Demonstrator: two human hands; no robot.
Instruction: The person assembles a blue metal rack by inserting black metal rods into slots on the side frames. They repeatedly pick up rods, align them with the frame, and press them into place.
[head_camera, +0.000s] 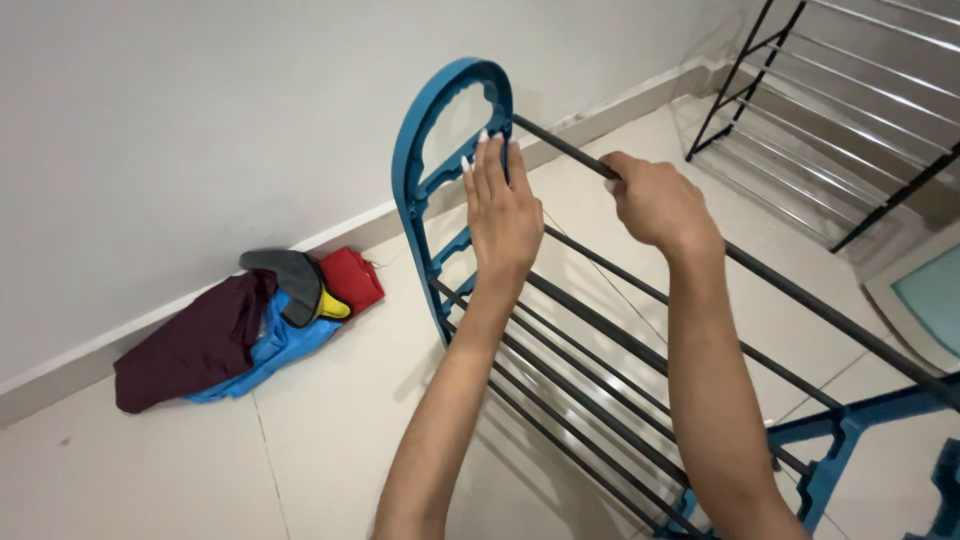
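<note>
Pretty tight around the blue rack frame (440, 150): dark rods (600, 330) run close together, so only narrow gaps between them. Wall (200, 120) hems the far side. Open floor (330, 430) near left, past the clothes pile (250, 320).

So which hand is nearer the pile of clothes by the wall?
Left. The left hand rests flat on the blue end frame, on the side toward the clothes. The right hand grips the top rod farther from them.

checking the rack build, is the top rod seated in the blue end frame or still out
Cannot tell. The top rod reaches the blue end frame, but the left hand covers the joint; the right hand grips the rod.
</note>
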